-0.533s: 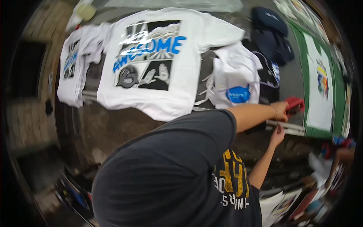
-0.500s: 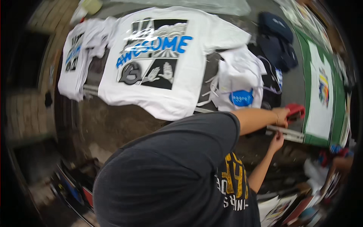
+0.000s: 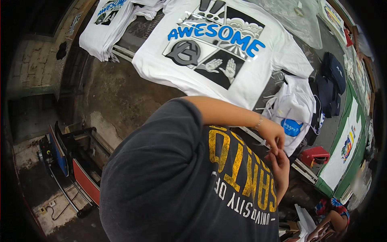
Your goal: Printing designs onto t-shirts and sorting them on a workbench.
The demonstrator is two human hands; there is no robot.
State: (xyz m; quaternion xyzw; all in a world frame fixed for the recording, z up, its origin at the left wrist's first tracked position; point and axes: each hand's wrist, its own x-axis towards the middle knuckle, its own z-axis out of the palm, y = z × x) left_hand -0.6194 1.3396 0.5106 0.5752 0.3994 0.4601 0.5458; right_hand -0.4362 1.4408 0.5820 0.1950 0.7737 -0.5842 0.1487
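My left hand [image 3: 272,134], with a bracelet at its wrist, reaches across in front of my chest. Its thumb and fingers are pinched together, meeting the fingertips of my right hand [image 3: 280,165], which are pinched too. Something thin and pale shows beside the left fingertips, too small to name. Just beyond the hands lies a bundled white garment [image 3: 291,103] with ties and a blue printed patch [image 3: 291,127]. To the right of the hands, a red boxy tool [image 3: 315,155] rests by the table edge.
A large white printed T-shirt [image 3: 258,76] lies spread on the table, with a stack of folded white shirts [image 3: 96,42] at its left. Dark blue caps or bags [image 3: 333,76] sit at the right, near a green board [image 3: 328,183] bearing a white printed sheet [image 3: 336,161]. Metal-framed equipment [image 3: 66,161] stands lower left.
My left hand has left the red tool and come back toward my chest. Both hands now meet at the fingertips. The view has turned, shifting the table up and right.
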